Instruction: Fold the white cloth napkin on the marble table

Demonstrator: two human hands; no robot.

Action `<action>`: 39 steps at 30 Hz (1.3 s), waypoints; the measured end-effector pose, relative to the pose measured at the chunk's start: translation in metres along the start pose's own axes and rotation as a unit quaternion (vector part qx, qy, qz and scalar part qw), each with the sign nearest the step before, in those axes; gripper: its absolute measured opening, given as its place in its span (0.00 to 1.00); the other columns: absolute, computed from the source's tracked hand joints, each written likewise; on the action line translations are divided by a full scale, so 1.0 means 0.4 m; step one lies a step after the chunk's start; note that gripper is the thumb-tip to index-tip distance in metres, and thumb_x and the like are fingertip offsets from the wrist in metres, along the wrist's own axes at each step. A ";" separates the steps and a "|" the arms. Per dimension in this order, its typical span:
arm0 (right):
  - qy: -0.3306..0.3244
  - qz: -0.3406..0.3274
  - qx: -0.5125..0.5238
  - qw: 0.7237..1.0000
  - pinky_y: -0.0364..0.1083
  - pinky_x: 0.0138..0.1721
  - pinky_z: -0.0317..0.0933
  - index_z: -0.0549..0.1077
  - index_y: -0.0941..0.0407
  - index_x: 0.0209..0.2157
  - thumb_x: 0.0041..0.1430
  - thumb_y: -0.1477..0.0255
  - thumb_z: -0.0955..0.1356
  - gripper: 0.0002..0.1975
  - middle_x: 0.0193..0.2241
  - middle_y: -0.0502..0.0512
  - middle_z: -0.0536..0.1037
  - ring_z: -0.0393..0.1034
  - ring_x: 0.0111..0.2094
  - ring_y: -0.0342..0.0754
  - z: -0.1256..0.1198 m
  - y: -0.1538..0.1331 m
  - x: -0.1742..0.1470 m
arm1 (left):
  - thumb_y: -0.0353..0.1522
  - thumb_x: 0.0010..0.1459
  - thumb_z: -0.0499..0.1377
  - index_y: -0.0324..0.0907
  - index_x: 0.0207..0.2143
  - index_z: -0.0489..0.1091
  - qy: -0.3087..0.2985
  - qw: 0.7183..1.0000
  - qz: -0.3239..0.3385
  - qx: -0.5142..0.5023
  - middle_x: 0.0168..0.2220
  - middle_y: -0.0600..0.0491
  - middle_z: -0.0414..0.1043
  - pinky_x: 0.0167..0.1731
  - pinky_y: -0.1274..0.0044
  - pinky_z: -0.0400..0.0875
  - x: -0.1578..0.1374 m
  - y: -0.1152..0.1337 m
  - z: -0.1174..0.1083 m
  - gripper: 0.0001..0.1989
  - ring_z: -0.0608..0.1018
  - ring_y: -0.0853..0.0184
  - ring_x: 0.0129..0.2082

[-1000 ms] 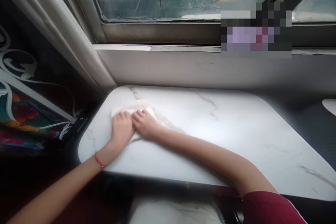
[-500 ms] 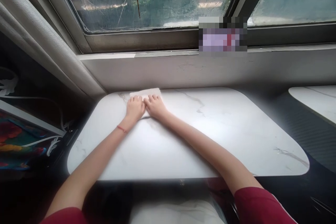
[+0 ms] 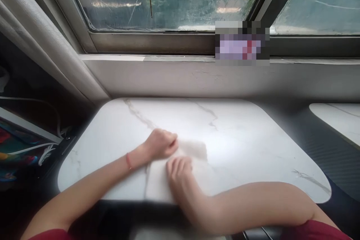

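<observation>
A thin white cloth (image 3: 159, 182), soft with blur, lies unfolded on the white marble-patterned table (image 3: 247, 150), and one part of it reaches the front edge. My left hand (image 3: 161, 143), with a thin red band at its wrist, is closed in a fist at the cloth's far left side; its fingertips are hidden. Closer to me, my right hand (image 3: 180, 174) bends at the wrist, its curled fingers closed on the middle of the cloth. The two hands are close together but apart.
Behind the table are a wall ledge and a window (image 3: 163, 3). A pale curtain (image 3: 53, 37) hangs at the left, above white cables (image 3: 47, 153) and a colourful fabric (image 3: 17, 165). Another white tabletop (image 3: 340, 120) stands at the right.
Both hands have come from the table's far edge towards me and to the right, drawing the cloth along. The cloth is now spread wider, and the right arm is bent.
</observation>
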State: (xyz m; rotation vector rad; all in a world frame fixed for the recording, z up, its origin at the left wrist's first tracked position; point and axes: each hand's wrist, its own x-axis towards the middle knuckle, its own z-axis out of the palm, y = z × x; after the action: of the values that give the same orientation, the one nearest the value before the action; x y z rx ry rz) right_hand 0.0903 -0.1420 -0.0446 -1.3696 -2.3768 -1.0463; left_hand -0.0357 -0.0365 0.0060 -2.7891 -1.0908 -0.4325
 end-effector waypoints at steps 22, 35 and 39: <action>-0.194 0.037 0.082 0.977 0.54 0.34 0.59 0.71 0.69 0.45 0.60 0.84 0.56 0.16 0.37 0.80 0.79 0.75 0.34 0.62 0.119 0.154 0.233 | 0.31 0.69 0.47 0.37 0.45 0.66 -0.040 0.970 -0.238 0.032 0.45 0.41 0.71 0.44 0.69 0.67 0.110 -0.022 0.022 0.10 0.72 0.56 0.44; -0.129 0.000 0.242 0.962 0.47 0.49 0.48 0.66 0.64 0.55 0.68 0.83 0.54 0.19 0.55 0.68 0.71 0.63 0.54 0.54 0.372 0.375 0.312 | 0.21 0.66 0.42 0.31 0.51 0.64 -0.040 0.944 -0.315 0.089 0.52 0.35 0.68 0.45 0.71 0.64 0.332 -0.082 0.104 0.17 0.69 0.55 0.53; -0.120 0.016 0.247 0.961 0.48 0.49 0.47 0.67 0.64 0.54 0.67 0.83 0.54 0.20 0.53 0.69 0.72 0.62 0.53 0.55 0.386 0.391 0.311 | 0.21 0.65 0.42 0.30 0.51 0.64 -0.027 0.945 -0.317 0.081 0.52 0.33 0.68 0.44 0.69 0.64 0.355 -0.087 0.115 0.17 0.69 0.54 0.52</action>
State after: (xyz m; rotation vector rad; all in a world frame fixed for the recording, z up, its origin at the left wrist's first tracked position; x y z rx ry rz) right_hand 0.1756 0.0944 -0.0212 -1.3897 -2.5302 -0.2467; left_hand 0.0503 0.0903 0.0055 -2.2643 -1.9340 -0.2979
